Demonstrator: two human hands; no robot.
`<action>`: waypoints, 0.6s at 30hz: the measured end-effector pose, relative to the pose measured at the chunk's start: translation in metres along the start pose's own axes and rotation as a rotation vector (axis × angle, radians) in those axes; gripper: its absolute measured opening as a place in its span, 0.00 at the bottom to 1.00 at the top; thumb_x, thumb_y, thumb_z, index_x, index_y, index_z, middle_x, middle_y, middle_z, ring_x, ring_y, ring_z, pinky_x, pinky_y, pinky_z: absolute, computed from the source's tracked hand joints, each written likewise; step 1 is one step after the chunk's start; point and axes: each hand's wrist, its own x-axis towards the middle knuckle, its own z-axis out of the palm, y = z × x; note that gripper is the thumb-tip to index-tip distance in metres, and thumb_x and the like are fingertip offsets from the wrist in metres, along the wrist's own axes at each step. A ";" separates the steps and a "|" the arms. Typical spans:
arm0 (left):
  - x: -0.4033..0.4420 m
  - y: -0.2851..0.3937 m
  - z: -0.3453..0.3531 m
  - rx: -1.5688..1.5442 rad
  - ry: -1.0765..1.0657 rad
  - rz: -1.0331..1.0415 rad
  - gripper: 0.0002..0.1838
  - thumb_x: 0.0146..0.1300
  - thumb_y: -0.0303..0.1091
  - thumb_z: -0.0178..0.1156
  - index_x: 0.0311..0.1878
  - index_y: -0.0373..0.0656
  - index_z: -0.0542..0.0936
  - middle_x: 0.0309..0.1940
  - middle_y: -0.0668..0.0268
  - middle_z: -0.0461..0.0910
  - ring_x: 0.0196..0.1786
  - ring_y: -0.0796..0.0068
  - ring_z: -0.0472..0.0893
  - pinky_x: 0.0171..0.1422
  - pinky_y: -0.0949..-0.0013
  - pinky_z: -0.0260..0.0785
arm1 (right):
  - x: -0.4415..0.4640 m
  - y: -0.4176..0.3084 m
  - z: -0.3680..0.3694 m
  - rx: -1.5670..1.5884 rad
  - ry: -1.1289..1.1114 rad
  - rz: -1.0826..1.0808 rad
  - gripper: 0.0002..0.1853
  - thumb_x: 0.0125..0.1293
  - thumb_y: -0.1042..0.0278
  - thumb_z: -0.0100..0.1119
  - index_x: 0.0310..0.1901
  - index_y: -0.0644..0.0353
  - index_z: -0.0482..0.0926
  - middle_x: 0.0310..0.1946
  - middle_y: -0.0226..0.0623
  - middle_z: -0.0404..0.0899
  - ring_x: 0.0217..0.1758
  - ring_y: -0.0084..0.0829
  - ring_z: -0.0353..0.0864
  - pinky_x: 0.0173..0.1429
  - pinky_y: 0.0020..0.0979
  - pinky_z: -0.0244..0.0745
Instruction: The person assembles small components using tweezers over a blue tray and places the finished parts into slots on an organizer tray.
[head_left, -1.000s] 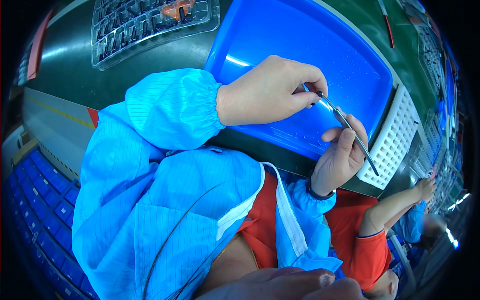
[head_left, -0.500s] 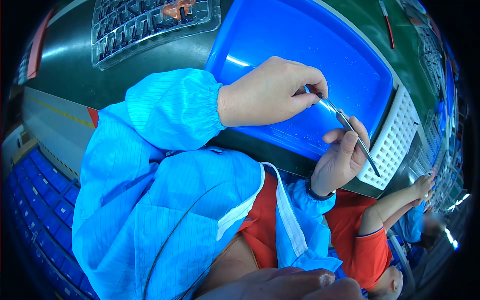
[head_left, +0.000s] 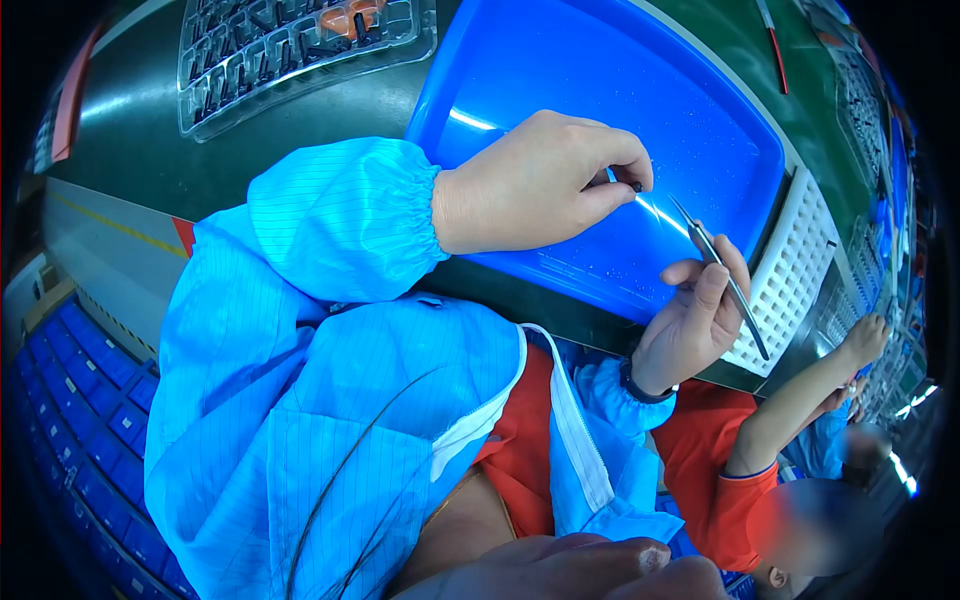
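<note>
Over the blue tray (head_left: pixel 600 80), my left hand (head_left: pixel 545 183) pinches a small dark part (head_left: pixel 636 187) between thumb and forefinger; most of the part is hidden by the fingers. To its lower right, my right hand (head_left: pixel 700 305) is closed around metal tweezers (head_left: pixel 740 300), palm turned up. The tweezers' thin tips point up and left towards the pinched part, with a visible gap between them. Small light specks lie scattered on the tray's floor.
A clear compartment tray (head_left: pixel 290 60) with dark parts and an orange item stands at upper left. A white perforated tray (head_left: pixel 795 265) lies right of the blue tray. A co-worker's forearm (head_left: pixel 810 395) and red shirt (head_left: pixel 710 440) are at lower right.
My right hand and the tweezers have moved right and slightly down, so the tips have come away from the part. My left hand stays nearly still. The co-worker's arm and head have shifted.
</note>
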 end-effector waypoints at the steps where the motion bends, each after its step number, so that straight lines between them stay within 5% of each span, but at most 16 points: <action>1: 0.000 0.000 0.000 0.003 0.004 -0.003 0.08 0.64 0.27 0.61 0.44 0.38 0.83 0.38 0.55 0.85 0.41 0.57 0.85 0.47 0.62 0.78 | 0.003 -0.001 -0.003 -0.089 -0.015 0.016 0.14 0.77 0.69 0.54 0.55 0.71 0.78 0.44 0.51 0.85 0.31 0.24 0.80 0.37 0.21 0.73; 11: 0.000 -0.002 -0.001 0.079 0.000 0.004 0.08 0.65 0.27 0.59 0.44 0.37 0.82 0.39 0.55 0.85 0.42 0.56 0.85 0.49 0.61 0.78 | 0.006 -0.002 0.000 -0.350 -0.114 0.088 0.12 0.74 0.76 0.57 0.55 0.70 0.80 0.46 0.44 0.85 0.37 0.22 0.84 0.45 0.22 0.78; 18: 0.000 -0.002 -0.001 0.090 0.012 0.004 0.08 0.65 0.27 0.59 0.44 0.37 0.82 0.39 0.55 0.85 0.43 0.56 0.85 0.49 0.61 0.78 | 0.005 -0.002 0.003 -0.416 -0.159 0.046 0.13 0.76 0.71 0.55 0.55 0.69 0.81 0.41 0.40 0.85 0.36 0.21 0.82 0.46 0.23 0.76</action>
